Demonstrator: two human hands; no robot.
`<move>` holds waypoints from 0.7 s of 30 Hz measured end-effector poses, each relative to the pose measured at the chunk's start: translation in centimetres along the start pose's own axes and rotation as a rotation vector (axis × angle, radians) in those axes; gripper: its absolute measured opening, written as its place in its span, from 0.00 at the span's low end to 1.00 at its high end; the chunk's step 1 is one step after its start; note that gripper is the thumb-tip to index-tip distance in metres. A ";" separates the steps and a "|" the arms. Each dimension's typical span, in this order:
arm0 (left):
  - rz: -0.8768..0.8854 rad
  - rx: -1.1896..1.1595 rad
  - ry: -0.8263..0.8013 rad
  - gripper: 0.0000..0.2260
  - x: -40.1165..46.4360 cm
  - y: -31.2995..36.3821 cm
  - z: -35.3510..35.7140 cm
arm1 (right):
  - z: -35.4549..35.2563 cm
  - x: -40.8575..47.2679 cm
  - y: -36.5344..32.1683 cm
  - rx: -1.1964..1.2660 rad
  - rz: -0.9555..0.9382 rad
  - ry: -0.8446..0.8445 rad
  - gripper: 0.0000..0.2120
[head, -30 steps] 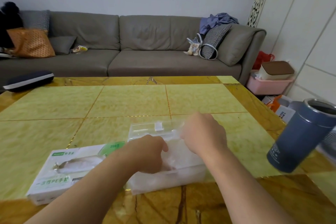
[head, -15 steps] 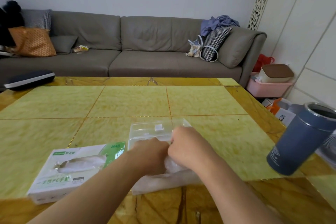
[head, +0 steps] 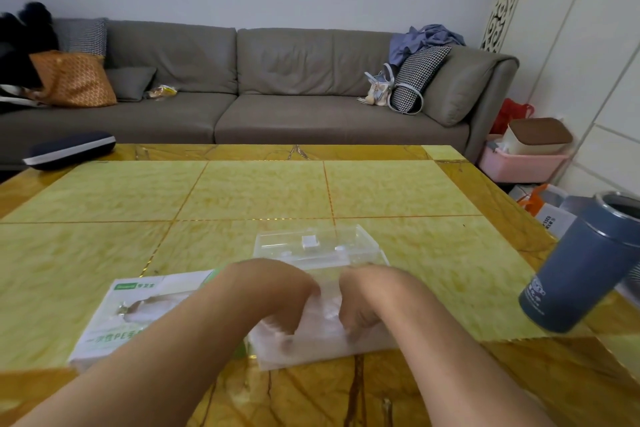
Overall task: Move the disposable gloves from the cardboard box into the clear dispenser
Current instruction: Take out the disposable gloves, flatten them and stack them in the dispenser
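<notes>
Directly beneath each hand [head: 277,291] [head: 367,295], gloves [head: 322,333] inside dispenser [head: 311,246].

We are in a home, in its living room. At the far side a long grey sofa [head: 263,94] runs along a plain wall, with cushions [head: 74,78], a handbag [head: 379,88] and loose clothes [head: 427,40] on it. Near us stands a low table [head: 259,191] with a glossy yellow stone top. On the right we see white cupboard doors [head: 602,62], a pink basket [head: 523,166] on the floor and a blue cup [head: 585,267].
</notes>
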State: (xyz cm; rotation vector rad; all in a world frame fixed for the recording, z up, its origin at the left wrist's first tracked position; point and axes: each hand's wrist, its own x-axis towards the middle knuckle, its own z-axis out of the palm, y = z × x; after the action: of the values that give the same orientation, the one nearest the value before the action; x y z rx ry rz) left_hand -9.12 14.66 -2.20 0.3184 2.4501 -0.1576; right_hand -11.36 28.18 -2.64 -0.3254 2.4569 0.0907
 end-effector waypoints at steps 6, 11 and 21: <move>0.070 -0.279 0.406 0.24 -2.5 0.5 0.2 | -0.1 -0.3 0.0 0.067 -0.002 -0.008 0.32; -0.070 -0.376 0.279 0.09 0.0 1.6 2.2 | 0.2 -0.2 -0.7 -0.019 0.024 0.006 0.31; -0.102 -0.253 0.035 0.06 1.1 1.9 0.8 | 0.5 -0.1 -0.4 0.041 0.064 0.064 0.06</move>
State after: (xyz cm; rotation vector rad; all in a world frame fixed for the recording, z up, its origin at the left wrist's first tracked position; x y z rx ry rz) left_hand -8.99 16.59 -3.56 0.0864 2.4862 0.1150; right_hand -10.90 27.91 -2.97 -0.2347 2.5296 0.0581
